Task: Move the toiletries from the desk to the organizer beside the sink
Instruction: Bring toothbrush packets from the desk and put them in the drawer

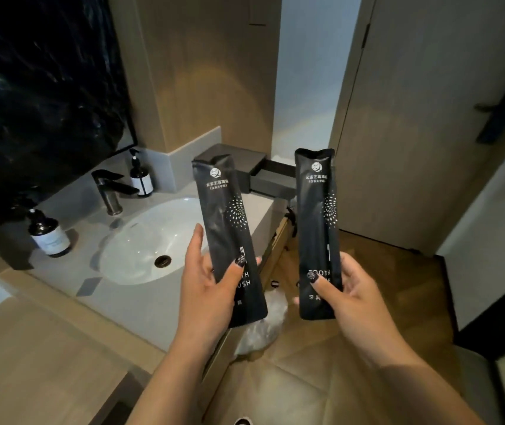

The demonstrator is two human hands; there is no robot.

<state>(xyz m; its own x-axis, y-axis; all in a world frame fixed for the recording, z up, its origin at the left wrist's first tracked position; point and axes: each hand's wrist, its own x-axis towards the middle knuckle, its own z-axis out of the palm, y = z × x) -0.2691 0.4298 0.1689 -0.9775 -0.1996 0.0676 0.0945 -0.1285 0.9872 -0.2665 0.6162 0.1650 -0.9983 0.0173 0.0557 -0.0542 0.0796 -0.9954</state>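
Two long black toothbrush packets are held upright in front of me. My left hand (206,286) grips the lower part of the left toothbrush packet (225,216), thumb across its front. My right hand (345,289) grips the lower part of the right toothbrush packet (317,216) the same way. Behind and between the packets, a dark grey organizer (257,174) with an open drawer sits on the counter at the right of the white sink (150,240). Both packets hang in the air, short of the organizer.
A dark faucet (110,188) stands behind the sink, with a pump bottle (141,176) beside it and another pump bottle (49,233) at the left. A black-covered mirror (39,87) hangs above. A clear plastic bag (263,326) lies on the wooden floor; a door (429,118) stands right.
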